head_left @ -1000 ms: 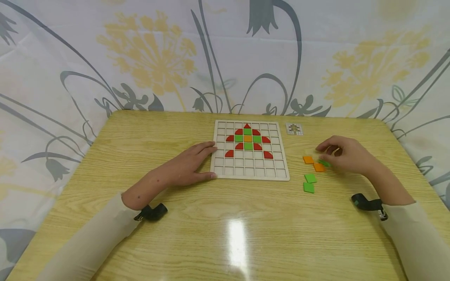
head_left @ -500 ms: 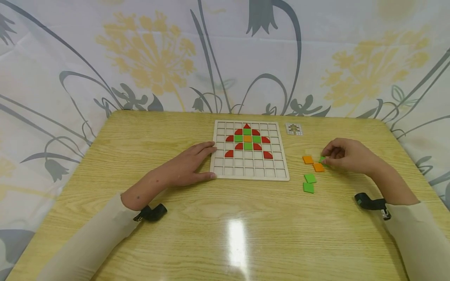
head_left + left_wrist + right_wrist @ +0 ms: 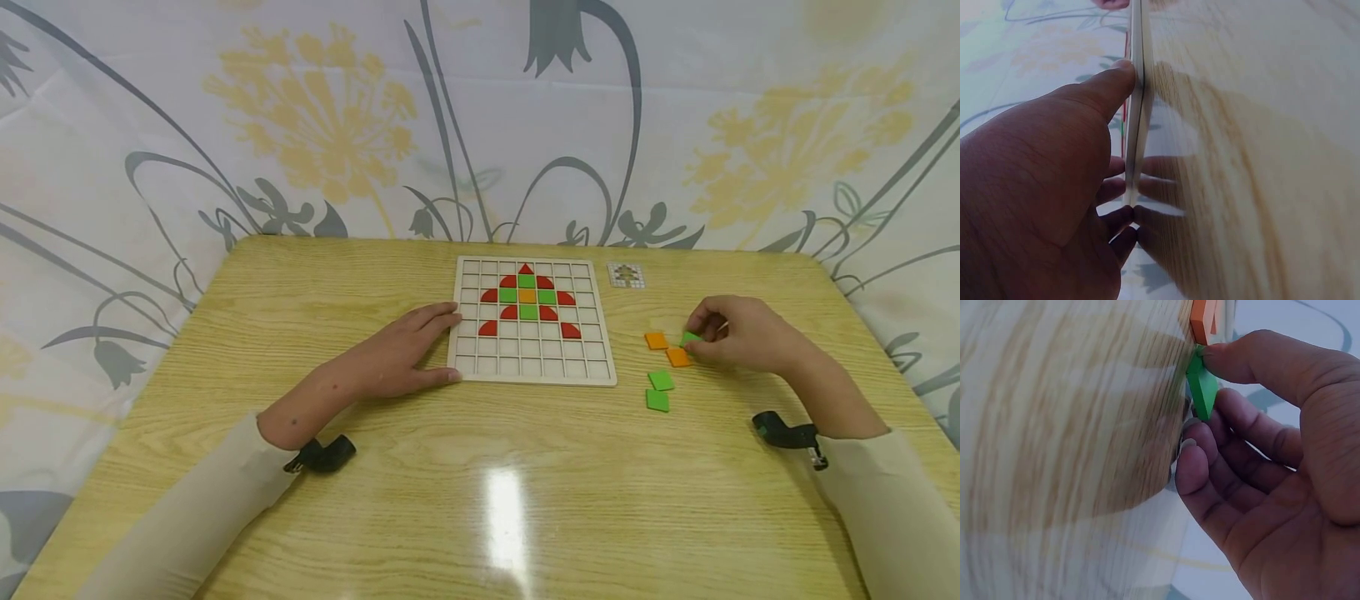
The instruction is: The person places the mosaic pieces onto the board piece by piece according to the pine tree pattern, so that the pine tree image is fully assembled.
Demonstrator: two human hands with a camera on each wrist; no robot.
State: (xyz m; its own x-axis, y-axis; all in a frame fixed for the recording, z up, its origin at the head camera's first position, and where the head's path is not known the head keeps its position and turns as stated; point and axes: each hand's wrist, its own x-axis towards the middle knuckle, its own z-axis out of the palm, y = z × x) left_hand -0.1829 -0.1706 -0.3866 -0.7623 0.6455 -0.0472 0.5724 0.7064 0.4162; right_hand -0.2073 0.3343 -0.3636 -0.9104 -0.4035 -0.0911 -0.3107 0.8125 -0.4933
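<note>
My right grip [image 3: 731, 333] pinches a green tile [image 3: 691, 337] tilted off the table [image 3: 480, 467] beside the orange tiles [image 3: 678, 357] — pickup step, I judge. Next, carry it toward nine o'clock to the grid board [image 3: 534, 367] — my left hand [image 3: 401, 354] lies flat, fingers straight, bracing it.

I sit at what looks like a makeshift tabletop recording corner rather than a furnished room: a pale wood-grain table [image 3: 480, 500] with rounded corners fills my view, and from nine o'clock round through twelve to three o'clock a white cloth backdrop [image 3: 480, 117] printed with yellow flower heads and grey stems closes it in, hiding any walls. Black wrist-worn cameras [image 3: 322, 455] are strapped on my sleeves. At twelve o'clock lies a wooden grid puzzle board [image 3: 532, 368], with a small pattern card [image 3: 627, 275] beside it
</note>
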